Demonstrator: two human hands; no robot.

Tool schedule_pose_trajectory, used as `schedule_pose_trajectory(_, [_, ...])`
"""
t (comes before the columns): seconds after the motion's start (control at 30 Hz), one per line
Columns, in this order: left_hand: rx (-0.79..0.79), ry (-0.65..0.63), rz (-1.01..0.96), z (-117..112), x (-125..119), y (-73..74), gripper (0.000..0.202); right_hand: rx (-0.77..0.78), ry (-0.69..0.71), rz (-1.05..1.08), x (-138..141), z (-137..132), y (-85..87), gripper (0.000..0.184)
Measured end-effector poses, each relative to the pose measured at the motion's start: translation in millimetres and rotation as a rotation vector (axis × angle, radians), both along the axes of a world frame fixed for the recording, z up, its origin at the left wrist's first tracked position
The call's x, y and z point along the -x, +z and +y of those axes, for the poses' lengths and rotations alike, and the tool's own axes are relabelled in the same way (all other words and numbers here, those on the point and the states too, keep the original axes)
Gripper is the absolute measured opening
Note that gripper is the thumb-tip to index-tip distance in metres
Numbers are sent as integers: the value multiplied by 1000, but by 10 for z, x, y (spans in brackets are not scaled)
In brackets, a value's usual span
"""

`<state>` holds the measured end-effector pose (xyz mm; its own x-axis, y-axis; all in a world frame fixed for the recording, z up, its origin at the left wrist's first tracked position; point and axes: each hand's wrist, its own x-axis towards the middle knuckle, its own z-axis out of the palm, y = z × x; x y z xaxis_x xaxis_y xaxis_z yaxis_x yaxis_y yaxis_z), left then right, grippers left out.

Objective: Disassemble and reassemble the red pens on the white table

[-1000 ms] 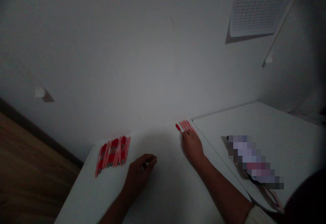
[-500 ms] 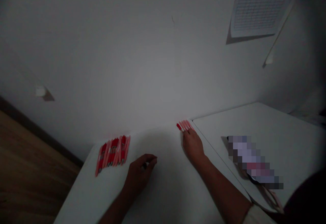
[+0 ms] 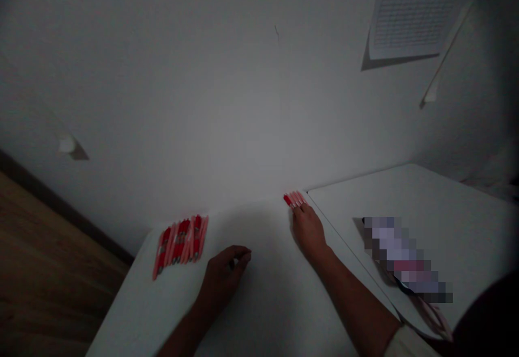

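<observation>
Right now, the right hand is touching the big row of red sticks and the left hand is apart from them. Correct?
No: the right hand touches the small bunch of red sticks, not the big row of red sticks, as the head view shows. The left hand is apart from the sticks, as you said.

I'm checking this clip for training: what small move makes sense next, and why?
Probably bring the left hand to the row of red sticks: its curled fingers sit just beside that row, while the right hand rests on the small bunch.
</observation>
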<state>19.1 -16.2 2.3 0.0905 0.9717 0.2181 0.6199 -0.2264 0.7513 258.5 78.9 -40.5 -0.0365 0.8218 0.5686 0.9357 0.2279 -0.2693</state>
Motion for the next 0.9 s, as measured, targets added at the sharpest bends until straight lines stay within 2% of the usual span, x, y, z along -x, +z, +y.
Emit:
schedule_pose_trajectory(0.2, [5,-7,63,4,1,-10,22,-23,-2,-11,-7,37,-35,46])
schedule_pose_trajectory(0.4, [-12,38,141,25,18,-25,26,-60,10,-30,70,-31,73,22])
schedule_pose_trajectory(0.53, [-77,118,217,53,79,-42,29,-72,146,-11,218,-140,136,22])
schedule_pose_trajectory(0.7, [-172,302,357,115,226,-41,30,-62,347,-37,406,-263,90,23])
schedule_pose_trajectory(0.8, [-271,390,510,141,352,-24,29,-38,444,-69,462,-312,63,24])
schedule_pose_trajectory(0.9, [-358,451,741,156,484,-22,31,-23,484,-68,478,-339,58,24])
